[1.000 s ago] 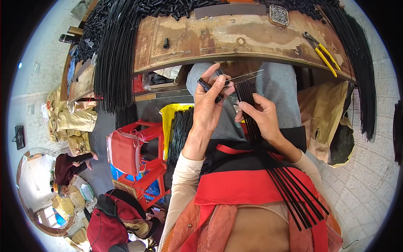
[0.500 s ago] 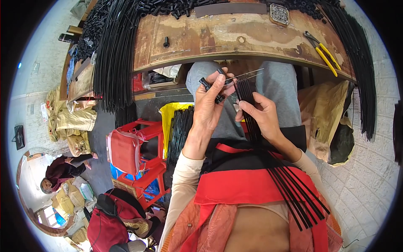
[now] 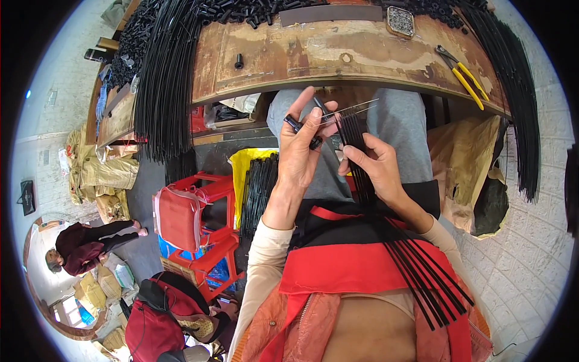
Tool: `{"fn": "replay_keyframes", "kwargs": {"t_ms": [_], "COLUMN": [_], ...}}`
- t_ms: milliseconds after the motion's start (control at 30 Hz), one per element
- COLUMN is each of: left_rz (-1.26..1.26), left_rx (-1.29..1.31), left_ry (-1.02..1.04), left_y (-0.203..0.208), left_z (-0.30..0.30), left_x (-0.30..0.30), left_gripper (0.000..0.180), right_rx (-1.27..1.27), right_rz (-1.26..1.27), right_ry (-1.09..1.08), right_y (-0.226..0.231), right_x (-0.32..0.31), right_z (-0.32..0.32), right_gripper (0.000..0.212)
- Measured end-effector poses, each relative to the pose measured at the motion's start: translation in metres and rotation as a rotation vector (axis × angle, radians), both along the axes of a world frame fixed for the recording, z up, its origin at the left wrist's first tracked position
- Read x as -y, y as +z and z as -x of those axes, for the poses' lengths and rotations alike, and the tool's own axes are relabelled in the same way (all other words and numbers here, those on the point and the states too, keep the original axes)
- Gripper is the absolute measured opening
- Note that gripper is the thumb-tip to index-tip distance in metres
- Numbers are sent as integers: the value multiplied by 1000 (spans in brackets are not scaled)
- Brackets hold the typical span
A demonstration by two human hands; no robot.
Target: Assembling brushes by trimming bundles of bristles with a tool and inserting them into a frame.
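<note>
My left hand (image 3: 300, 145) holds black tubular plastic pieces with flanged ends; one black piece (image 3: 292, 123) rests by the thumb, another lies among the fingers. Thumb and fingers also grip thin metal wires (image 3: 362, 107), whose free ends stick out to the right. The index finger is stretched up, away from the pieces. Closed round a bundle of thin black rods (image 3: 354, 137), my right hand (image 3: 379, 163) keeps their upper ends beside the left fingertips. The wires cross these upper ends; whether they are threaded through them I cannot tell. The rods' lower ends (image 3: 425, 283) spread over my red-and-black apron.
Ahead is a wooden workbench (image 3: 289, 57) bearing one loose black piece (image 3: 239, 61), yellow-handled pliers (image 3: 469, 78), a small dish (image 3: 400, 22) and heaps of black parts. Black rods (image 3: 166, 84) hang over its edge. Red stools (image 3: 181, 214) stand left; people are beyond.
My left index finger has straightened and lifted off the black piece, which has shifted slightly. My right hand stays put. At far left, a person has changed posture.
</note>
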State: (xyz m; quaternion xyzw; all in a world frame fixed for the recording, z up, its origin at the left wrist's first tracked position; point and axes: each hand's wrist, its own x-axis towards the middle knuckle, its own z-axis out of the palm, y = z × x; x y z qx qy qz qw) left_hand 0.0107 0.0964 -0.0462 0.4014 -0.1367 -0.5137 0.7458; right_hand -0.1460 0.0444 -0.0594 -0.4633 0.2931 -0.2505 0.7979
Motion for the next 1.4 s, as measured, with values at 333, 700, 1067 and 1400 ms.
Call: {"fn": "replay_keyframes", "kwargs": {"t_ms": [333, 700, 1067, 1400], "left_rz": [-23, -31, -53, -63], "left_rx": [-67, -81, -29, -43], "left_ry": [42, 21, -17, -5], "left_y": [1, -2, -6, 0], "left_z": [-1, 0, -5, 10], "left_x": [0, -1, -4, -9], "left_gripper": [37, 27, 24, 41], "right_rx": [-25, -10, 2, -31], "right_rz": [10, 15, 50, 89], "right_ry": [8, 8, -42, -64], "right_y": [2, 2, 6, 4], "right_x": [0, 0, -4, -4], "right_z": [1, 1, -3, -4], "right_gripper": [16, 17, 16, 19]}}
